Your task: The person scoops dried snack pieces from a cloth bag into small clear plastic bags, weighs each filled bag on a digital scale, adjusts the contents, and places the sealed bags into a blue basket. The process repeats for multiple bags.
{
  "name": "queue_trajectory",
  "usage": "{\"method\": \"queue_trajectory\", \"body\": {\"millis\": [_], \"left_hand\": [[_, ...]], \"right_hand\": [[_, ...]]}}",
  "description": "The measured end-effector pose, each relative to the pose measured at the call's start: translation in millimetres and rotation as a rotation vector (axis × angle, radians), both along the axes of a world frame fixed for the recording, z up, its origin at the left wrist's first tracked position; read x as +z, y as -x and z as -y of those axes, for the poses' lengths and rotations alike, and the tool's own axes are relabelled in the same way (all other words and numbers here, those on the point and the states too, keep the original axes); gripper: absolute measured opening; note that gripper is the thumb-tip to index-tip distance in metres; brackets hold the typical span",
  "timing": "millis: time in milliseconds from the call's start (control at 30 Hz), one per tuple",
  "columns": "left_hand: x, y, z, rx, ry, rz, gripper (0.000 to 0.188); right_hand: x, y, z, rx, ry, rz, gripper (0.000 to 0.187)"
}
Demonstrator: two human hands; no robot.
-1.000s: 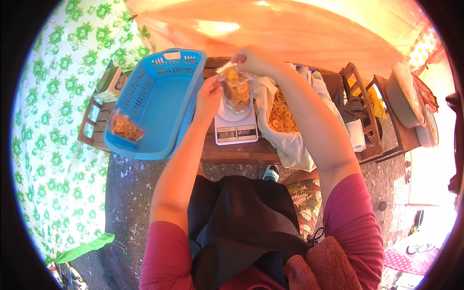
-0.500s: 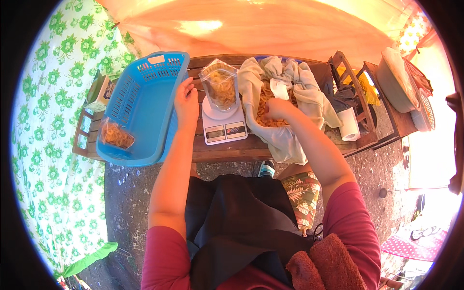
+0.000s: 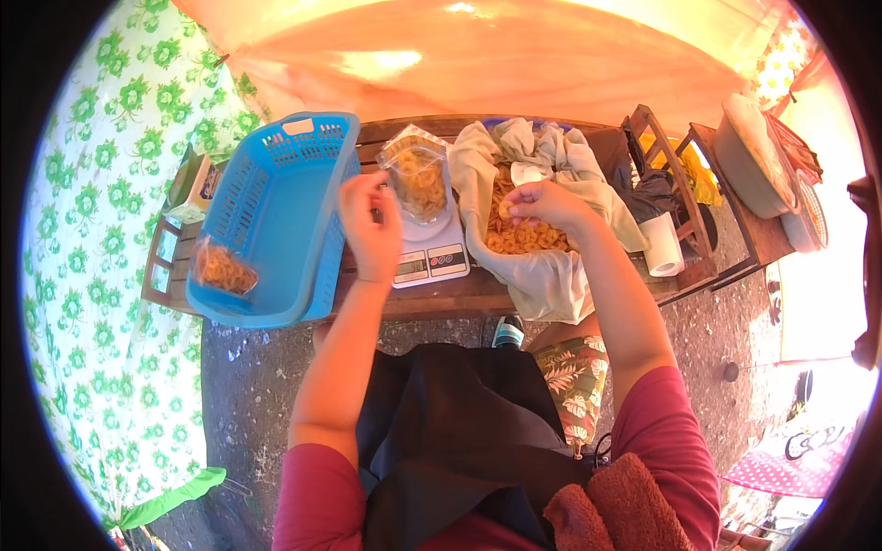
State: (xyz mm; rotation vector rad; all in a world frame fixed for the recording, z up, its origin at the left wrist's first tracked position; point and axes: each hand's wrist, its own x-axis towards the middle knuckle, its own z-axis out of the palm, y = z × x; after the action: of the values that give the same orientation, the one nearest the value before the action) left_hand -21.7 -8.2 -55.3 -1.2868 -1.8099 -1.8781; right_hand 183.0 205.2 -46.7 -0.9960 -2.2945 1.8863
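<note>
My right hand (image 3: 547, 204) is pinched over a cloth-lined container, with a small yellow piece, seemingly a chip (image 3: 503, 210), at its fingertips. Below it lies a heap of orange-yellow chips (image 3: 528, 239), ringed by the beige cloth (image 3: 593, 179); a white object (image 3: 525, 173) sits among them. A clear bag of chips (image 3: 421, 184) stands upright on a white digital kitchen scale (image 3: 432, 262). My left hand (image 3: 372, 230) hovers just left of the bag, fingers bent and apart, holding nothing I can see.
To the left, a blue plastic basket (image 3: 276, 216) holds one filled bag (image 3: 223, 268). Everything rests on a slatted wooden bench (image 3: 459, 298). At the right are a white paper roll (image 3: 661, 245), dark plastic bags (image 3: 648, 193) and a wooden frame (image 3: 675, 184).
My left hand has come off the basket's side and moved right, toward the bag on the scale. My right hand has lifted out of the chips with a piece in its fingertips.
</note>
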Motion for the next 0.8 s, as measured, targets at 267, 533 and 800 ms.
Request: {"method": "queue_trajectory", "body": {"millis": [267, 533, 800], "left_hand": [[-10, -60, -36, -0.412, 0.195, 0.252, 0.022], [-13, -62, -69, -0.543, 0.171, 0.505, 0.012], [-16, -71, -74, -0.514, 0.084, 0.455, 0.007]], "right_hand": [[22, 11, 18, 0.0, 0.149, -0.223, 0.025], [21, 10, 26, -0.095, 0.21, -0.361, 0.026], [19, 7, 35, -0.287, 0.36, -0.532, 0.025]]}}
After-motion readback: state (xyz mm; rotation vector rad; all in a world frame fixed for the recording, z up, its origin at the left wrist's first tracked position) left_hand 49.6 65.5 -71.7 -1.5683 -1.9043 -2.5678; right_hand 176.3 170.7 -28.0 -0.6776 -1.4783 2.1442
